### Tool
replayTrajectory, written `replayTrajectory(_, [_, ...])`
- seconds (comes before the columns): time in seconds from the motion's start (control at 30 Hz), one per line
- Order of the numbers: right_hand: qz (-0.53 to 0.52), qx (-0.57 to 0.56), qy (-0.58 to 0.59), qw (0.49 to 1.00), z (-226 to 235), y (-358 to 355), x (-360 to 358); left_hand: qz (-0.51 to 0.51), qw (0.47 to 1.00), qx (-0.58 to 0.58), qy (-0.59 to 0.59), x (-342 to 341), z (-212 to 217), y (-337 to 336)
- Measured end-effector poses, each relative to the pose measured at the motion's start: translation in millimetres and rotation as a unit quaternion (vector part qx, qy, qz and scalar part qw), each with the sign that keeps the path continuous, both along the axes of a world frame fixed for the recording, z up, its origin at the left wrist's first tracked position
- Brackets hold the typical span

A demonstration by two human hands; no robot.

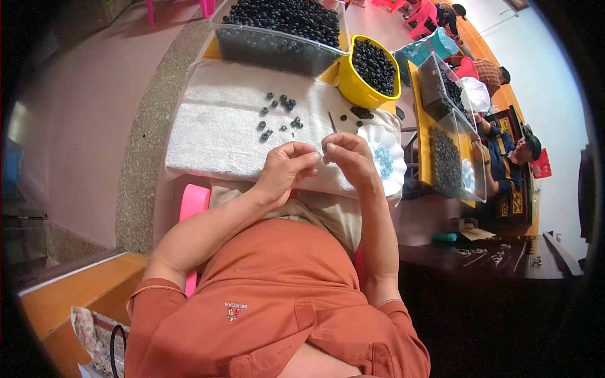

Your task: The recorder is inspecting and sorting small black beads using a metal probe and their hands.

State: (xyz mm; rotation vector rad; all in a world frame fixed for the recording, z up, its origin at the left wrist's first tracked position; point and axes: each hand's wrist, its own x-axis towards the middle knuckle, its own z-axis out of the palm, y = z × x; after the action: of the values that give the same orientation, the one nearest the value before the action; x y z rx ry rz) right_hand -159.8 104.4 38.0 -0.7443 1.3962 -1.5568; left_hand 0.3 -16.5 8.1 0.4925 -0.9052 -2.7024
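Over the white towel (214, 94), my left hand (287, 171) and my right hand (351, 159) meet almost fingertip to fingertip. Both are closed in a pinch; whatever sits between the fingers is too small to make out. A thin dark pointed tool (332, 121) shows just beyond my right fingers; I cannot tell whether it is held or lying there. Several small black ring-shaped parts (262, 125) are scattered on the towel past my left hand. Beside my right hand stands a white scalloped dish (394, 143) with tiny light-blue pieces (382, 160) in it.
At the far edge stand a clear plastic box (277, 50) and a yellow tub (353, 88), both full of black parts. To the right, another person (504, 154) sits by a yellow table (417, 101) with clear bins (444, 157). A pink chair (194, 201) shows at my left.
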Motion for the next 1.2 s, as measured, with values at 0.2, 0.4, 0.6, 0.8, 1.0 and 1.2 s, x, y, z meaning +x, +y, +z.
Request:
replayTrajectory(0.2, [0.012,-0.027,-0.047,0.998,2.6,5.4,8.4,-0.012,1.0,-0.01,-0.003,1.1,0.0,1.8])
replayTrajectory(0.4, [0.034,-0.031,-0.057,0.997,6.1,6.8,10.2,-0.02,1.0,-0.02,0.004,0.8,0.1,2.7])
replayTrajectory(0.6, [0.052,-0.009,-0.035,0.998,9.4,7.6,9.8,-0.026,0.999,-0.039,0.007,0.5,1.2,1.5])
replayTrajectory(0.8, [0.051,0.008,-0.035,0.998,3.8,9.7,8.8,-0.027,0.998,-0.06,0.011,0.0,0.0,1.3])
replayTrajectory(1.0, [0.037,0.003,-0.062,0.997,-8.4,10.9,8.8,-0.022,0.997,-0.074,0.005,0.2,-1.1,1.3])
replayTrajectory(1.2, [-0.017,-0.036,0.095,0.995,-12.7,4.8,25.0,0.003,0.999,-0.044,0.005,-0.7,2.1,-1.9])
